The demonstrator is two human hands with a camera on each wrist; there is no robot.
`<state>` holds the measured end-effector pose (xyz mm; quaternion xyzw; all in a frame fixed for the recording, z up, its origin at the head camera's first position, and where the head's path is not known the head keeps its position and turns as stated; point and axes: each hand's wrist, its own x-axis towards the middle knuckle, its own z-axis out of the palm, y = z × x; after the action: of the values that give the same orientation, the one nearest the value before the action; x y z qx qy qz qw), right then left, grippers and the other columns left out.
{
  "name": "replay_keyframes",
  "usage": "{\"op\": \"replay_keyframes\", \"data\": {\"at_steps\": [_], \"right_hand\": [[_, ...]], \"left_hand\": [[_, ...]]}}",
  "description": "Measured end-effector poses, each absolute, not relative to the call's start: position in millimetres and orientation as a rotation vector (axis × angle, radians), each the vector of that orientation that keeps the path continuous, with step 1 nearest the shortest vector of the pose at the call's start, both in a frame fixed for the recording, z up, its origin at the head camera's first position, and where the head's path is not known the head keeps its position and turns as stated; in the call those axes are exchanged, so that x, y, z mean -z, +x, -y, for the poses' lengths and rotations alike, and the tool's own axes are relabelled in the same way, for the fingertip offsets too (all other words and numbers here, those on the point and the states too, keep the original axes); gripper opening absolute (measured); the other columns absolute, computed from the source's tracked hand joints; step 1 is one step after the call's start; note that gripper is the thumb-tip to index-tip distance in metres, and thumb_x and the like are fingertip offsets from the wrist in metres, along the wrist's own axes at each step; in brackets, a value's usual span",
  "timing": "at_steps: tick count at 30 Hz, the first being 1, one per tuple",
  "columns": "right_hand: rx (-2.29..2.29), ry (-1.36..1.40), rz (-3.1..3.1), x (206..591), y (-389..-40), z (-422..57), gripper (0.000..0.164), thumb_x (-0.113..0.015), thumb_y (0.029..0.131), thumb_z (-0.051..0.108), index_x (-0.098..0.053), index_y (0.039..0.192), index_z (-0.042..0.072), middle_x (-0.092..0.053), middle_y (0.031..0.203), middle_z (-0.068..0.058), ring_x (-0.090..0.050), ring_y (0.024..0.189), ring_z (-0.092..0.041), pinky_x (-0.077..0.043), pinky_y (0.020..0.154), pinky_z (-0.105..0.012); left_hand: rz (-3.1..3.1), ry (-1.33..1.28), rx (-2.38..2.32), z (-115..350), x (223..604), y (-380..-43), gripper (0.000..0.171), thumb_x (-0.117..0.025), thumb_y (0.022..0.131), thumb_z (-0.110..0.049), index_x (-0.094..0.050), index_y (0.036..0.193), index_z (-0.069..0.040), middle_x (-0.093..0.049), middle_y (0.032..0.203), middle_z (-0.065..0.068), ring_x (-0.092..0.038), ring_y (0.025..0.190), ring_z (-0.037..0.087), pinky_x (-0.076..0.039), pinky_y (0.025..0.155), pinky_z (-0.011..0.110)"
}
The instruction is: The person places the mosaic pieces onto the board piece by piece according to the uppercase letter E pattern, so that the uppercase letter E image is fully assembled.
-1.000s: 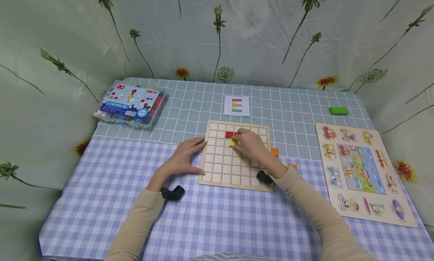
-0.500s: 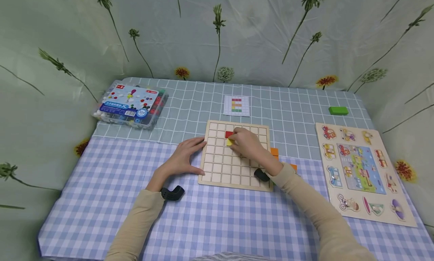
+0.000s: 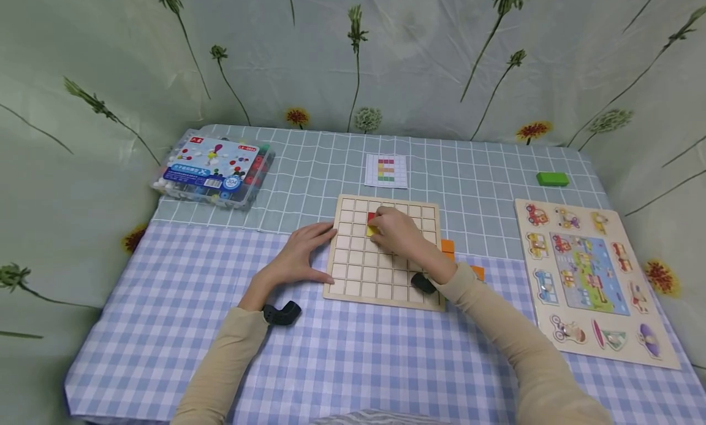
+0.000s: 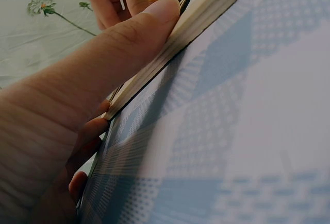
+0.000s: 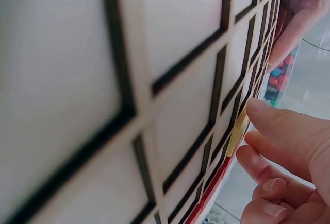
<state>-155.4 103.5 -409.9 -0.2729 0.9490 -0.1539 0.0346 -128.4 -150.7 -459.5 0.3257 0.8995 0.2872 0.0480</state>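
Note:
A square wooden grid board (image 3: 361,271) lies before me in the head view. My left hand (image 3: 300,253) spreads along its left side, fingertips and thumb against the rim; the left wrist view has the thumb (image 4: 129,36) straight on the edge. Over the board's upper middle, my right hand (image 3: 399,232) pinches a yellow square tile (image 3: 371,231) just below a red tile (image 3: 371,216). In the right wrist view the thumb tip meets the yellow tile (image 5: 237,134), which lies low in the grid beside the red strip (image 5: 206,198). My right fingers hide part of the red row.
A card with a coloured grid pattern (image 3: 386,171) lies behind the board. Orange tiles (image 3: 448,247) sit off its right edge. A vehicle puzzle board (image 3: 595,339) and green block (image 3: 553,179) are at right, a clear plastic case of model parts (image 3: 215,170) at back left.
My right hand has carried the yellow tile slightly left, to the place below the leftmost red tile. The left hand has stayed at the board's edge.

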Motion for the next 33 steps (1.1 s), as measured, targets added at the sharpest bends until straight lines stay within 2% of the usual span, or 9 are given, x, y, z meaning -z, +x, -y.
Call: {"op": "replay_keyframes", "data": {"at_steps": [6,11,23,33], "right_hand": [[0.506,-0.828,-2.943,405.9,-153.4,-111.6,0.014,-0.069,0.083,0.011,-0.074,0.095,0.005,-0.066,0.092,-0.008,-0.059,0.084,-0.02,-0.053,0.073,-0.031],[0.479,-0.78,-2.973,404.1,-150.4,-126.8,0.019,-0.068,0.084,0.013,-0.073,0.101,0.005,-0.068,0.096,-0.009,-0.062,0.089,-0.022,-0.054,0.075,-0.033],[0.482,-0.642,-3.069,403.5,-131.1,-180.9,0.021,-0.067,0.084,0.01,-0.072,0.101,-0.002,-0.068,0.097,-0.015,-0.064,0.088,-0.028,-0.054,0.073,-0.039],[0.484,-0.544,-3.129,409.0,-111.2,-226.3,0.024,-0.072,0.08,0.009,-0.071,0.1,-0.005,-0.067,0.094,-0.019,-0.064,0.084,-0.031,-0.054,0.072,-0.042]], "left_hand": [[-2.739,0.977,-0.874,151.6,458.8,-129.5,0.103,-0.083,0.061,-0.048,-0.038,0.144,-0.008,-0.033,0.152,0.014,-0.028,0.14,0.034,-0.023,0.11,0.058],[-2.751,0.973,-0.866,151.1,457.8,-130.6,0.103,-0.085,0.06,-0.045,-0.038,0.144,-0.008,-0.034,0.152,0.014,-0.029,0.14,0.034,-0.023,0.109,0.058],[-2.74,0.993,-0.877,151.7,460.9,-131.4,0.104,-0.08,0.061,-0.056,-0.039,0.144,-0.008,-0.034,0.151,0.013,-0.03,0.14,0.034,-0.023,0.11,0.058],[-2.735,1.004,-0.897,149.6,461.0,-129.2,0.105,-0.078,0.061,-0.061,-0.039,0.144,-0.008,-0.035,0.151,0.014,-0.03,0.139,0.035,-0.023,0.108,0.06]]}}
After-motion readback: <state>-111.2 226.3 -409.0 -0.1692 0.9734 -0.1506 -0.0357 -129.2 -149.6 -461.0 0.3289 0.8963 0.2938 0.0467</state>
